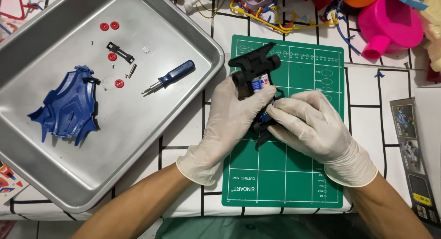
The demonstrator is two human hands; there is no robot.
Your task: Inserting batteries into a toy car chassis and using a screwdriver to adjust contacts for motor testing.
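Chassis (255, 70), black toy car frame, held over green cutting mat (294, 174). Left hand (229, 124) clamped round its middle, right hand (312, 129) pinching lower end. Looks light, stiff, small clips probably fragile; hold by side rails.

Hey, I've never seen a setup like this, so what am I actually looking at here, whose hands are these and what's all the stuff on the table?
This is one picture from a camera worn on a person's head, looking down at their own two hands. Both wear thin white gloves. The left hand and the right hand together hold a small black toy car chassis with a battery in it, over a green cutting mat.

To the left sits a metal tray. In it lie a blue car body shell, a small blue-handled screwdriver, four red wheel hubs, a black clip and a few tiny screws.

Everything rests on a white cloth with black grid lines. Colourful plastic toys crowd the far edge.
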